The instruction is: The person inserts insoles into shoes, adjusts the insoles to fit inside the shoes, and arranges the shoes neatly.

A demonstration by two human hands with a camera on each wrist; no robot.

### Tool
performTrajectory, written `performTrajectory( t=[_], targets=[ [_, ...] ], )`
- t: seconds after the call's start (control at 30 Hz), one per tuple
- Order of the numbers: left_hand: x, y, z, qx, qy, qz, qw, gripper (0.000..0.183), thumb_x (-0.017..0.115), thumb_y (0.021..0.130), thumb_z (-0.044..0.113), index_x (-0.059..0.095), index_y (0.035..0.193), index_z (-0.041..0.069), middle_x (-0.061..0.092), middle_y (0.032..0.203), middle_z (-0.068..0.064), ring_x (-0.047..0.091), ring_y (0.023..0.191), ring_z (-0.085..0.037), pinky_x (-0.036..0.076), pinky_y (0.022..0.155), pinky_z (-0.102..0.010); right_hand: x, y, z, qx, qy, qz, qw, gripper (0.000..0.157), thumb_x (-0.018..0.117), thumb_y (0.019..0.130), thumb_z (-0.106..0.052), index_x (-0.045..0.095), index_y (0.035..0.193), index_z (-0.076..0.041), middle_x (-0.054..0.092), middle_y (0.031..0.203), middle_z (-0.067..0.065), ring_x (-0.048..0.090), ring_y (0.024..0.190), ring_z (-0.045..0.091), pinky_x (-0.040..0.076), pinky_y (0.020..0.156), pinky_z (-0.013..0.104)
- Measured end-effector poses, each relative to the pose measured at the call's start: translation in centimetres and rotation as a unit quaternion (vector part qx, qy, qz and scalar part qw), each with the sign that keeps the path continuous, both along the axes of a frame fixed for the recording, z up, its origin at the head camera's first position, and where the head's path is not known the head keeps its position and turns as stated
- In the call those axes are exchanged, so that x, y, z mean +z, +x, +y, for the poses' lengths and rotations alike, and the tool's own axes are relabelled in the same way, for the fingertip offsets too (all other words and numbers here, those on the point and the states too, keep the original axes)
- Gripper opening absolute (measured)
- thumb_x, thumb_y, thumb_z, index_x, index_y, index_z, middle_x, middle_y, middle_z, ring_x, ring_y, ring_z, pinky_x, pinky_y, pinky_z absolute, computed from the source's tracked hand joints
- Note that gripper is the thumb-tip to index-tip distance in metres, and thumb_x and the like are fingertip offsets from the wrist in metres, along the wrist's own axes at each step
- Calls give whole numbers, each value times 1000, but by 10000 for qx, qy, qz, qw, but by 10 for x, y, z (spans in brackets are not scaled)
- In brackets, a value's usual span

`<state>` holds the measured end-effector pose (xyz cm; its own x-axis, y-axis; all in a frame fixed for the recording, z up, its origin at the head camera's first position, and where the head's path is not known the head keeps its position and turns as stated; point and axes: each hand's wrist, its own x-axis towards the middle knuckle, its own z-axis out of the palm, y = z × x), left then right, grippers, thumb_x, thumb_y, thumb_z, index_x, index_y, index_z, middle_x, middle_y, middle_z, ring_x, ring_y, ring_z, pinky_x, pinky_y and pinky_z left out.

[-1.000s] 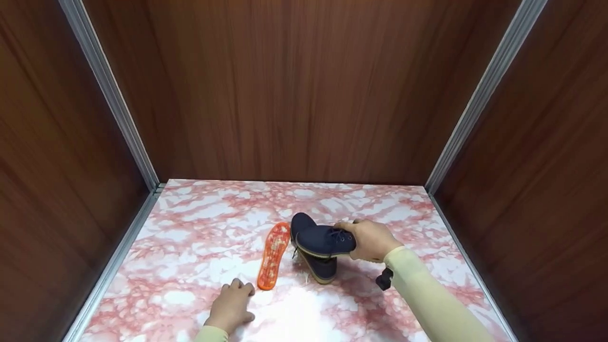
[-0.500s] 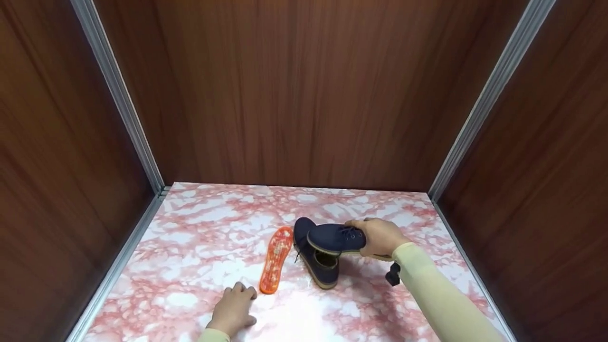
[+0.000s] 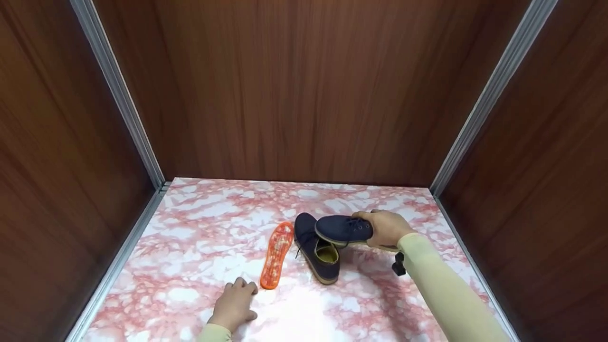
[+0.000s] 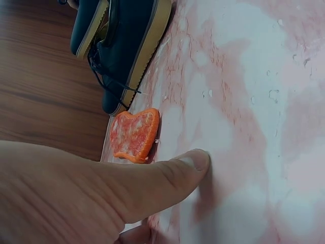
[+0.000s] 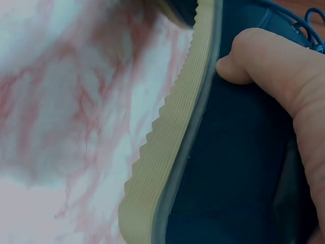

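My right hand (image 3: 387, 229) grips a navy lace-up shoe (image 3: 338, 228) around its ankle part, toe pointing left, raised over the table. In the right wrist view the thumb presses on the side of this shoe (image 5: 223, 152), above its ridged tan sole. A second navy shoe (image 3: 311, 247) rests upright on the table, its yellowish inside showing and a lace trailing left. Left of it lies an orange-rimmed insole (image 3: 276, 256) with a red and white pattern. My left hand (image 3: 233, 304) rests on the table near the insole's lower end, fingers loosely bent, holding nothing.
The tabletop (image 3: 199, 256) has a red and white marbled surface. Brown wood-grain panels (image 3: 294, 95) enclose it at the back and both sides, with metal rails (image 3: 121, 99) at the corners. A small black device (image 3: 399, 264) hangs under the right wrist.
My right hand has carried the held shoe to the right, off the other shoe, uncovering that shoe's opening. The left hand and the insole stay about where they were.
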<state>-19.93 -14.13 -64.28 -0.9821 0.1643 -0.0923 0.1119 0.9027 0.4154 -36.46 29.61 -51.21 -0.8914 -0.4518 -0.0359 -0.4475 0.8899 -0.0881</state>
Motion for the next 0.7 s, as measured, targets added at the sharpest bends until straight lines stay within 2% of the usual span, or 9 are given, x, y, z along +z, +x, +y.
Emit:
performTrajectory(
  t=[0.3,0.53,0.7],
  targets=[
    [3,-2,0,-42,67,37,10000,52,98,74,16,74,120,12,61,117,-11,57,101,-33,62,72,-55,7,-10,6,-224,62,-162,9996,86,91,72,-27,60,153,-35,77,131,13,74,112,33,63,94,59],
    [2,-2,-1,-32,89,-52,9999,52,98,75,16,73,120,13,60,117,-10,56,102,-33,62,72,-55,1,-12,7,-424,30,-336,9985,89,93,73,-29,59,154,-36,77,133,13,74,112,33,62,97,61],
    [1,0,-1,-4,11,-214,9998,54,99,76,18,72,122,14,60,118,-8,56,103,-31,64,76,-54,-3,-10,7,-380,-18,-234,9990,89,93,72,-29,59,154,-35,78,130,13,75,110,33,63,94,60]
  ],
)
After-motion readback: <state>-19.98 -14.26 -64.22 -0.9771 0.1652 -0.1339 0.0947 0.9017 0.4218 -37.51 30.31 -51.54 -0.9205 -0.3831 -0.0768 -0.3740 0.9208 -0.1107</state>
